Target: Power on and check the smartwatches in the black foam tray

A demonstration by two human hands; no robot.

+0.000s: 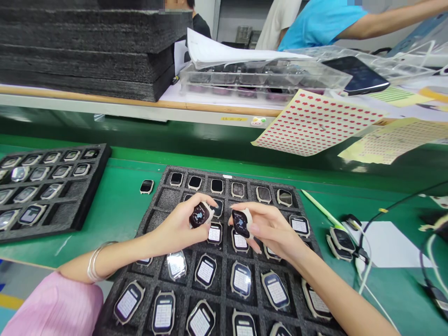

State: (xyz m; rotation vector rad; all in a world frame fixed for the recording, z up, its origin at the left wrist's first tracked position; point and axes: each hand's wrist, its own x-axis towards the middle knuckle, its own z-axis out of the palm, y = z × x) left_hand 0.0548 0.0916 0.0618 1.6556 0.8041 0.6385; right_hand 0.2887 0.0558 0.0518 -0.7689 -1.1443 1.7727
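Note:
My left hand (185, 221) grips a smartwatch case (199, 215) between thumb and fingers, its lit dial facing up and toward me. In my right hand (271, 226) is a second smartwatch case (241, 223), pinched at its pale side, with a lit dark screen. Both are held apart over a black foam tray (168, 198) whose compartments hold strapless watches. Watches in the back row, such as this one (217, 186), have dark screens. Nearer ones, like this watch (206, 270), show bright white screens. My hands and forearms hide some compartments.
Another foam tray (79, 196) of watches lies left, with a loose watch (147, 186) between the trays. To the right are a green pen (322, 207), stacked watches (341, 242), cables and white paper (392, 245). A shelf behind bears foam stacks (87, 51), plastic trays and a phone (357, 74).

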